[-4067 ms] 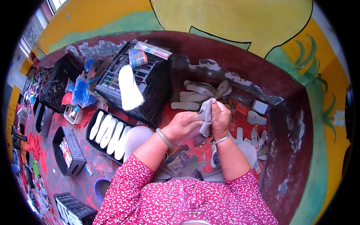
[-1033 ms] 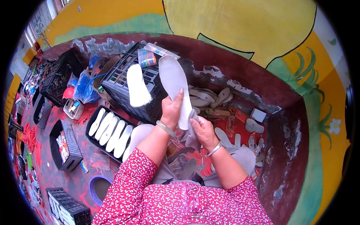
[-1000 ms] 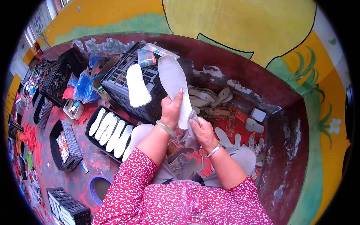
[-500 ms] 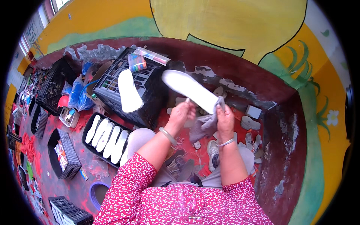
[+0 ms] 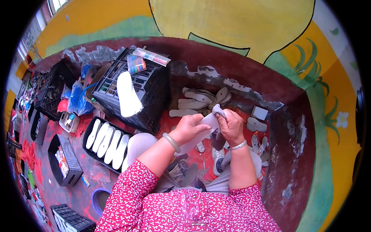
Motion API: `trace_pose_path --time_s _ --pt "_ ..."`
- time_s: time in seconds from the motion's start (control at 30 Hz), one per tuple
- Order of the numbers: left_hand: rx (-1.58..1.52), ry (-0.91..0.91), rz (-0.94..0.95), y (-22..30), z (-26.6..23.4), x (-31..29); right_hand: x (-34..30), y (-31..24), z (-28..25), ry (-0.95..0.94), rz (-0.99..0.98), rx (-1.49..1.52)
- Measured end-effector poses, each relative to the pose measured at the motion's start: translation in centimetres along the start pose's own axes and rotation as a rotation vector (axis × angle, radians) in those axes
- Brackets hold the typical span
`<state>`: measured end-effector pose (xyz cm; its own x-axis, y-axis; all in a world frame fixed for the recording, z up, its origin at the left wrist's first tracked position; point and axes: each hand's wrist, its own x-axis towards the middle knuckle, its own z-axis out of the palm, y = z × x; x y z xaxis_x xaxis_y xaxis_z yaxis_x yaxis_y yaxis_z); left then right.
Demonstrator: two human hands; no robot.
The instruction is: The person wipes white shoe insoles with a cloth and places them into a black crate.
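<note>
finding: both hands are engaged on one insole (image 5: 195,141), held in the air in front of the body, above the knees. the left hand (image 5: 189,129) is clamped on it, thumb laid along the upper face; the fingers beneath are hidden. the right hand (image 5: 232,125) is closed on a grey cloth (image 5: 218,111) bunched at the far end of the insole, with part of the cloth hanging below. whether the right fingers also bear on the insole through the cloth cannot be told.

key relation: the long axis of the insole slants from lower left, near the left wrist, to upper right, at the right fingertips. it lies between the hands, right of the left palm and left of the right. its far end is nearer the right hand; its near end passes under the left hand, close to the bracelet (image 5: 172,143). in judgement, any change of grip turns on this slant: the left hand has the length, the right has the tip.

surroundings: a black tray (image 5: 89,154) with a row of white insoles stands to the left, nearer the left hand. a black crate (image 5: 154,106) stands beyond it, with a white insole (image 5: 129,96) on top. a heap of insoles (image 5: 199,97) lies on the floor beyond both hands. a shoe (image 5: 217,156) rests below the right wrist.
</note>
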<state>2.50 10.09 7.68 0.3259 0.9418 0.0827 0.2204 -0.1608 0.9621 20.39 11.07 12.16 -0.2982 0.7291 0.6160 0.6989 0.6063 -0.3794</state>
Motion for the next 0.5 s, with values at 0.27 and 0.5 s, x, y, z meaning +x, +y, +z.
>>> trace_pose_path --time_s 0.27,0.5 --pt "-0.647 0.068 -0.097 1.3 -1.2 -0.4 2.1 -1.0 -2.1 0.250 0.879 1.547" --pt "-0.647 0.077 -0.049 0.2 -1.2 0.0 -2.0 2.7 4.7 -0.053 0.533 0.870"
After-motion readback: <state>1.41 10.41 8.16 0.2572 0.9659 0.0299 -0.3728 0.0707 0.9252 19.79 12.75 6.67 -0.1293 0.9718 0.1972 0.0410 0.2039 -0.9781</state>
